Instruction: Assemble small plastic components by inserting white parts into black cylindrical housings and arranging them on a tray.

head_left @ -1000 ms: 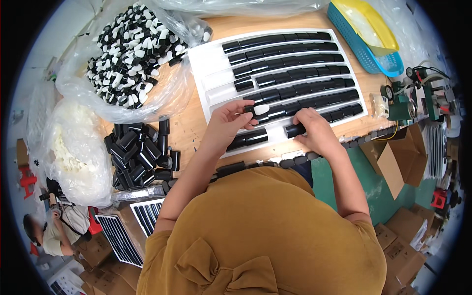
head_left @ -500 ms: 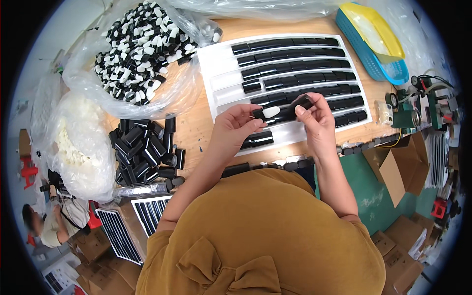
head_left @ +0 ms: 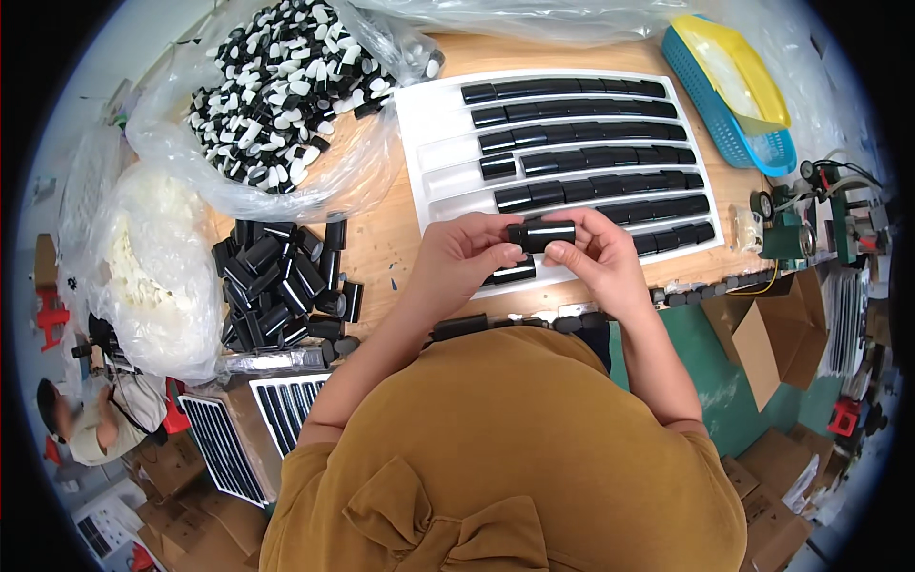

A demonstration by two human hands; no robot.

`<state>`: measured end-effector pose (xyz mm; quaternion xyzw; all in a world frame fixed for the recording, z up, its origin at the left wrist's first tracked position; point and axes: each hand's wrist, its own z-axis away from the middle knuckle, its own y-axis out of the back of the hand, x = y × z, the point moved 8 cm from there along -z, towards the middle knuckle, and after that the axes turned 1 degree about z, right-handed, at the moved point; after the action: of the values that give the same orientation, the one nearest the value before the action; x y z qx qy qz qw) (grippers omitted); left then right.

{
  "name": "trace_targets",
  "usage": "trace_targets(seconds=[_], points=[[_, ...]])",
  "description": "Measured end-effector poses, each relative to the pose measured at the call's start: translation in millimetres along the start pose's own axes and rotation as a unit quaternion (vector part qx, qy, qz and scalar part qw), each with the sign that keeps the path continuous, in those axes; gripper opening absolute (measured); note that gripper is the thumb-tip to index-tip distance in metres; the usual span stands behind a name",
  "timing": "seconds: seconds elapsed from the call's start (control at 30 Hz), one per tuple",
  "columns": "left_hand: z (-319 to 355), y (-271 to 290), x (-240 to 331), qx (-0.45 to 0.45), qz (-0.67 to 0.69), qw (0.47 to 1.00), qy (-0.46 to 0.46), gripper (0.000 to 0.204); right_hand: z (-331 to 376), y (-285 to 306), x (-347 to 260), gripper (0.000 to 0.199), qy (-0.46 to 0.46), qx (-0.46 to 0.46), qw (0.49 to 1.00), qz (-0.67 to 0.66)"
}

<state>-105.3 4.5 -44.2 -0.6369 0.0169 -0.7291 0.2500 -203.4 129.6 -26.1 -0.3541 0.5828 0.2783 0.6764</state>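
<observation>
1 black tube (head_left: 547,235) sits between the left hand (head_left: 459,262) and right hand (head_left: 608,265), each clamped on an end, and the white tip earlier beside the left is hidden, so 2 pieces seem joined.

A yellow basin (head_left: 760,125) is nested in a blue basket (head_left: 699,93) at the far right corner of the bench (head_left: 381,253). By the bench's right end, a green machine (head_left: 787,234) is fitted with gauges. Near the bench's near right edge, an open carton (head_left: 749,336) is seen; farther from it, a red stool (head_left: 844,417) is placed. Well left of the bench, a person (head_left: 93,427) is partly shown.
</observation>
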Motion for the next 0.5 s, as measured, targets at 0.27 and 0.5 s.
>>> trace_targets(seconds=[0.27, 0.5], points=[[5, -1, 2, -0.027, -0.031, 0.999, -0.007, 0.032, 4, -5, -5, 0.025, -0.006, -0.064, 0.990, 0.125], [-10, 22, 33, 0.065, -0.057, 0.993, -0.080, 0.044, 9, -24, 10, 0.023, -0.078, -0.062, 0.995, -0.021]])
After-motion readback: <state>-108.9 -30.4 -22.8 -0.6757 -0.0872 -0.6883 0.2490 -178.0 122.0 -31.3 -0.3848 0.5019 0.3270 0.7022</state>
